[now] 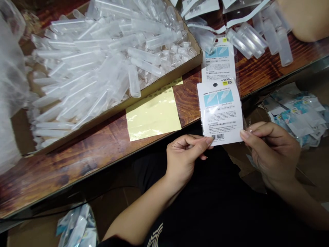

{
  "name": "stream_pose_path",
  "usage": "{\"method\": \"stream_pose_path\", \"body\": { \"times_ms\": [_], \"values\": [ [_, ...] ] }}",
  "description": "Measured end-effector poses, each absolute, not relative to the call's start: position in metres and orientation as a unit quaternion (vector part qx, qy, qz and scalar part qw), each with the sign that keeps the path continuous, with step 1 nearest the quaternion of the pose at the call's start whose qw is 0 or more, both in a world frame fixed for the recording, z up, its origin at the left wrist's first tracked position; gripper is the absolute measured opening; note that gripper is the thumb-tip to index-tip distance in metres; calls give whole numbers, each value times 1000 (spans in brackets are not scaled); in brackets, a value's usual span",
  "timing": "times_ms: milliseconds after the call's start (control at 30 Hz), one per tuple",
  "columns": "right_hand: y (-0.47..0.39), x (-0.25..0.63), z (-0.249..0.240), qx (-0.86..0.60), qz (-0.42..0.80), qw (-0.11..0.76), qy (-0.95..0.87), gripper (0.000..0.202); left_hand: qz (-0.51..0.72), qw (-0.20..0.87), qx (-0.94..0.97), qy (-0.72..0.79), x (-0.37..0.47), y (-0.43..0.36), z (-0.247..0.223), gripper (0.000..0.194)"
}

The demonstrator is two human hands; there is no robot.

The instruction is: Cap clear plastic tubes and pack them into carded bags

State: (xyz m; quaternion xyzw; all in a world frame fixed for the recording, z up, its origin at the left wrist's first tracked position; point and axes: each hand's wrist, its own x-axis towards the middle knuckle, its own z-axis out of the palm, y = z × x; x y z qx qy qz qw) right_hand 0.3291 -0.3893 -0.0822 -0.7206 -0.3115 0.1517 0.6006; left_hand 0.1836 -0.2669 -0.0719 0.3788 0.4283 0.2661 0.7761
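Observation:
Between my two hands is a clear plastic packet with a white printed card (223, 115), its blue pictures and barcode facing me. My left hand (183, 156) pinches the lower left corner between thumb and fingers. At the lower right corner, my right hand (272, 147) pinches the packet's edge, where clear film shows by the fingertips. The packet is held above my lap, its top overlapping the table edge. Behind it, a second printed card (218, 67) lies on the table. Several translucent plastic tubes (248, 41) lie on the table beyond.
A cardboard tray (164, 80) heaped with translucent tubes (102, 65) fills the table's left side. A yellow sheet (155, 115) lies along the front edge. Filled packets (298, 115) lie in a box at right, more packets (78, 226) at lower left. Another person's arm (305, 19) is at upper right.

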Motion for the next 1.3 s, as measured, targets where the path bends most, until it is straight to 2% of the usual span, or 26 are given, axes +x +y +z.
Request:
{"method": "stream_pose_path", "body": {
  "times_ms": [200, 267, 333, 400, 467, 567, 667, 767, 833, 900, 967, 1000, 1100, 1167, 1300],
  "values": [
    [-385, 329, -82, -743, 127, 575, -318, 19, 256, 775, 371, 444, 186, -267, -72, 30],
    [-386, 332, -80, -752, 54, 555, -351, 15, 254, 774, 368, 449, 187, -266, -72, 33],
    [-388, 337, -78, -758, -60, 489, -428, 26, 256, 769, 370, 454, 188, -265, -71, 36],
    [-390, 339, -79, -738, -175, 384, -526, 40, 255, 767, 375, 453, 189, -265, -70, 38],
    [-388, 340, -82, -712, -255, 288, -587, 45, 248, 772, 378, 447, 190, -265, -69, 39],
    [-384, 341, -83, -694, -329, 223, -601, 44, 238, 787, 373, 430, 193, -268, -65, 43],
    [-383, 349, -76, -660, -334, 192, -645, 51, 233, 810, 366, 395, 194, -271, -52, 46],
    [-390, 362, -57, -627, -316, 208, -681, 58, 200, 826, 405, 338, 192, -271, -23, 39],
    [-396, 368, -39, -642, -295, 259, -658, 58, 226, 777, 509, 293, 192, -265, 2, 34],
    [-403, 371, -20, -666, -238, 341, -619, 52, 320, 606, 687, 241, 197, -254, 30, 41],
    [-410, 371, -4, -684, -131, 425, -578, 40, 350, 413, 823, 173, 208, -242, 55, 41],
    [-413, 370, 3, -685, -62, 465, -558, 34, 324, 399, 842, 164, 215, -236, 67, 43],
    [-419, 370, 13, -643, 151, 553, -508, 24, 171, 553, 791, 198, 236, -222, 90, 32],
    [-421, 372, 17, -599, 248, 582, -491, 29, 142, 616, 725, 272, 246, -215, 94, 24],
    [-422, 379, 28, -556, 337, 594, -473, 41, 178, 599, 701, 344, 253, -203, 90, 17]
  ]
}}
